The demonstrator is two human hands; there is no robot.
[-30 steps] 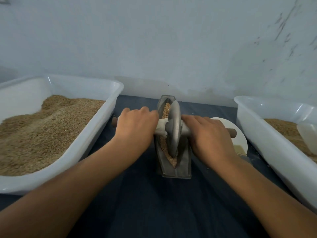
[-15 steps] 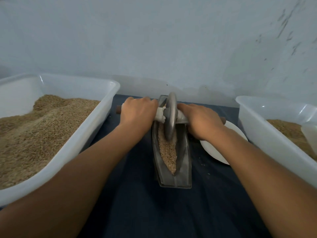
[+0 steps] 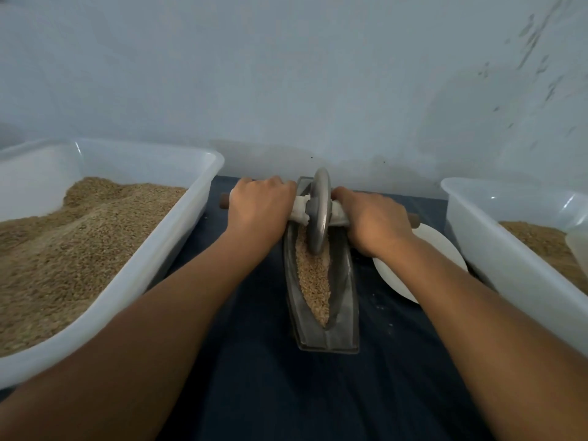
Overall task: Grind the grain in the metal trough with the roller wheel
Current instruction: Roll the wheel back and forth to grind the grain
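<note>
Gripping the wooden axle handle (image 3: pixel 224 200) on both sides of the roller wheel (image 3: pixel 319 211): left hand (image 3: pixel 261 210) wrapped over the bar, knuckles up, fingers curled fully round it, brown handle end poking out beyond its outer edge; right hand (image 3: pixel 374 222) clenched the same way on the opposite side, with only a stub of the handle showing past it. Wrapped in pale tape between the two fists, where the axle meets the wheel hub. Standing upright between the hands, wheel rim down in the far end of the metal trough (image 3: pixel 345 300), which runs from just under the fists back along between the forearms. Heaped in the trough's groove nearer than the wheel, grain (image 3: pixel 313 281), tapering to a point at the near end. Outside the left forearm, a white plastic tub (image 3: pixel 152 259) piled with grain; outside the right forearm, another white tub (image 3: pixel 496 249) holding grain too. Just beneath the right wrist, a white plate (image 3: pixel 445 249) on the dark blue cloth (image 3: pixel 318 393), partly hidden by the arm.
</note>
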